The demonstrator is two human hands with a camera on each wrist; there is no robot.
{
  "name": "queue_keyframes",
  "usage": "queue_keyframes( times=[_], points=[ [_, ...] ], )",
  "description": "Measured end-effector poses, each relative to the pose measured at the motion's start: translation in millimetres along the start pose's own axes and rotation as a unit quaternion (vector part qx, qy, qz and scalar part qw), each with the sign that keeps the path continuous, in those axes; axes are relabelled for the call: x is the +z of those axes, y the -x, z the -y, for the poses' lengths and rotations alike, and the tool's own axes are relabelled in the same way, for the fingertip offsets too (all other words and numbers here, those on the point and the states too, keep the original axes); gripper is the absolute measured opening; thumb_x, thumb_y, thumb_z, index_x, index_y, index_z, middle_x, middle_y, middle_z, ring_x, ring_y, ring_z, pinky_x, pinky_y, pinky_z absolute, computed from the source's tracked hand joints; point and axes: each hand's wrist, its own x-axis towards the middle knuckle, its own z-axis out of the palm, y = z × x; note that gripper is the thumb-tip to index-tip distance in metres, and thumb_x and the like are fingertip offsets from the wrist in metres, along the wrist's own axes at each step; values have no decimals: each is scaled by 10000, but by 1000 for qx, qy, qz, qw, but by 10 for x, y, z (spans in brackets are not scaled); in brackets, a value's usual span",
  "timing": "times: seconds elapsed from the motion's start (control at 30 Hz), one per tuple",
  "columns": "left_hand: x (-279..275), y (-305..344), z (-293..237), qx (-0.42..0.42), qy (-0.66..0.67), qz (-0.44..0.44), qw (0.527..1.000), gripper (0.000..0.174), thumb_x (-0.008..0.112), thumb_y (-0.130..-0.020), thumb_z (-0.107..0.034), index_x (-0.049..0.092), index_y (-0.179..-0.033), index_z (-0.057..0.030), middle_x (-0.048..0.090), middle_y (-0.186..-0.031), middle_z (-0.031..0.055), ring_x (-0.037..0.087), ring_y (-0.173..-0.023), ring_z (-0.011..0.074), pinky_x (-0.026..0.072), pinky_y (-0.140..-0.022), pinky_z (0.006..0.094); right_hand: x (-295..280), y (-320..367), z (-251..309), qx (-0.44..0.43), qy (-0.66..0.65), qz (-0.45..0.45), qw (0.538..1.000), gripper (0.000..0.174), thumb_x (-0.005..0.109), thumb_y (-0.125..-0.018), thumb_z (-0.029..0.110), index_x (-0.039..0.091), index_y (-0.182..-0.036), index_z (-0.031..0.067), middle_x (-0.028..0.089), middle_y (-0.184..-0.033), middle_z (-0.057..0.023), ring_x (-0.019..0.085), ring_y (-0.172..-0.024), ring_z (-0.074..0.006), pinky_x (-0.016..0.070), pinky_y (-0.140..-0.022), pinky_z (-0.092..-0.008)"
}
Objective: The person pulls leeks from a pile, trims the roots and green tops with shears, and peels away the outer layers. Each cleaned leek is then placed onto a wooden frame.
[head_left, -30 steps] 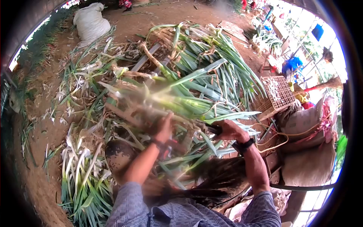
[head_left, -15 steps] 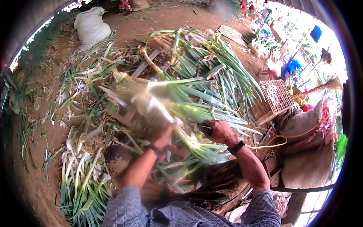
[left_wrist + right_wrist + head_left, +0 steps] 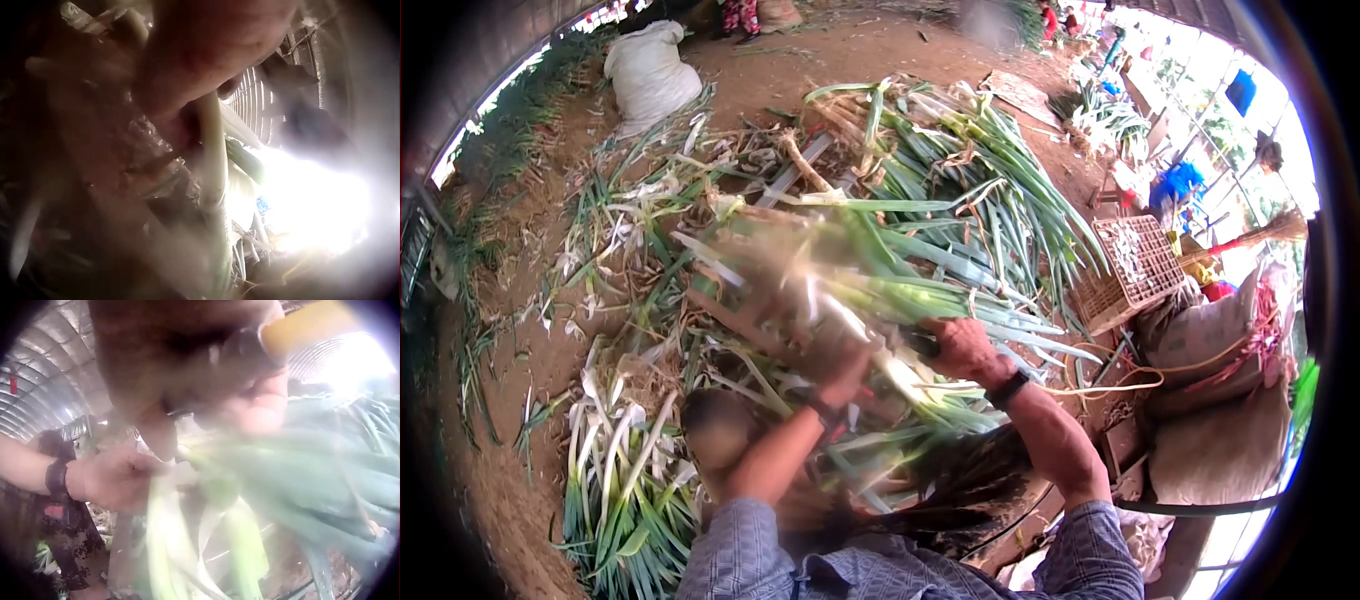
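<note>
My left hand (image 3: 840, 368), blurred in the head view, grips a pale leek stalk (image 3: 900, 378) slanting down to the right into green leaves. Seen in the left wrist view, its fingers curl around the stalk (image 3: 215, 169). My right hand (image 3: 963, 350) is just to the right, beside the leaves. In the right wrist view the right hand (image 3: 187, 362) holds a dark cylindrical tool (image 3: 240, 353) joined to a yellow hose (image 3: 312, 328); the left hand (image 3: 115, 481) is below it at the pale stalks (image 3: 165, 544). The tool's tip is hidden.
A large leek pile (image 3: 990, 190) lies beyond the hands, and a smaller bundle (image 3: 625, 500) at lower left. Peeled scraps (image 3: 630, 210) litter the ground. A plastic crate (image 3: 1135, 260), sacks (image 3: 1220, 400) and a looped yellow hose (image 3: 1135, 385) are at right; a white sack (image 3: 650, 75) stands behind.
My right hand has moved left, closer to my left hand. The pale stalk by my left hand now slants down to the right. My left hand has shifted slightly right.
</note>
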Motion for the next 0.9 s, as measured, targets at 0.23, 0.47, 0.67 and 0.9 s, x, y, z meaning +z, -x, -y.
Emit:
queue_keyframes(
  times=[0.23, 0.47, 0.67, 0.9],
  points=[
    [75, 86, -6, 31, 67, 2, 997, 234, 610, -917, -216, 575, -1117, -100, 608, -1000, 23, 617, -934, 150, 542, -783, 325, 34, 40, 36, -74, 46, -24, 996, 259, 725, -808, 331, 699, -1005, 165, 679, -791, -127, 654, -746, -355, 499, -648, -462],
    [108, 67, 29, 135, 48, 66, 987, 315, 554, -951, -341, 579, -1148, -95, 628, -1049, 38, 618, -978, 182, 523, -870, 377, 2, 113, -4, 25, -29, 21, 999, 404, 750, -750, 290, 686, -1124, 151, 704, -864, -146, 673, -808, -358, 538, -717, -441],
    [73, 120, -700, 111, 284, 65, 950, 473, 485, -978, -494, 551, -1188, -75, 626, -1064, 83, 607, -1031, 250, 501, -939, 426, -251, 221, -103, 24, -70, 26, 997, 494, 798, -700, 267, 673, -1144, 92, 710, -890, -162, 691, -810, -336, 554, -730, -412],
    [-361, 45, -1085, 142, 333, -145, 921, 254, 635, -937, -305, 539, -1085, -123, 544, -972, 21, 589, -958, 188, 544, -791, 528, -251, 353, -295, 40, -10, 136, 990, 530, 793, -677, 264, 666, -1163, 94, 709, -911, -170, 679, -841, -365, 538, -759, -436]
  ],
)
